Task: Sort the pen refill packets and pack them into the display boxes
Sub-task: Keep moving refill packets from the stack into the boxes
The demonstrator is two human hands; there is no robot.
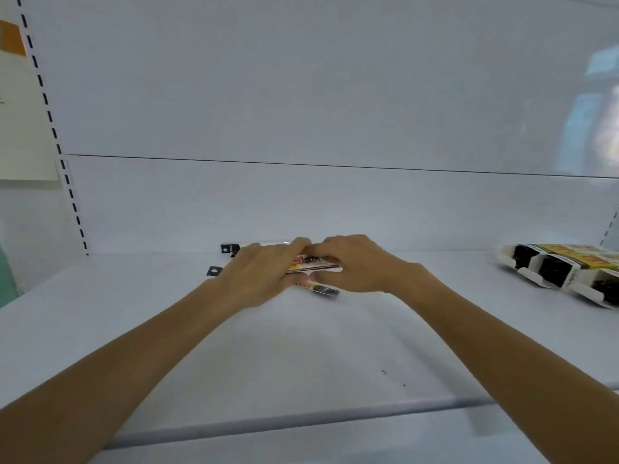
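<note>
Though blurred — slim red-yellow packets point(321, 264)

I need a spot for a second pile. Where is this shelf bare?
Bare shelf lies between the two forearms, back from the front edge. More lies between the right hand and the display boxes, and left of the left hand toward the slotted upright. Crowded: back centre, where both hands grip the refill packets, with loose ones beside.

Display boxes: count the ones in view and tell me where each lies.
3, side by side on the shelf at far right, open ends facing the camera: leftmost box, middle box, and rightmost box, cut by the picture's edge. More may lie beyond it.
</note>
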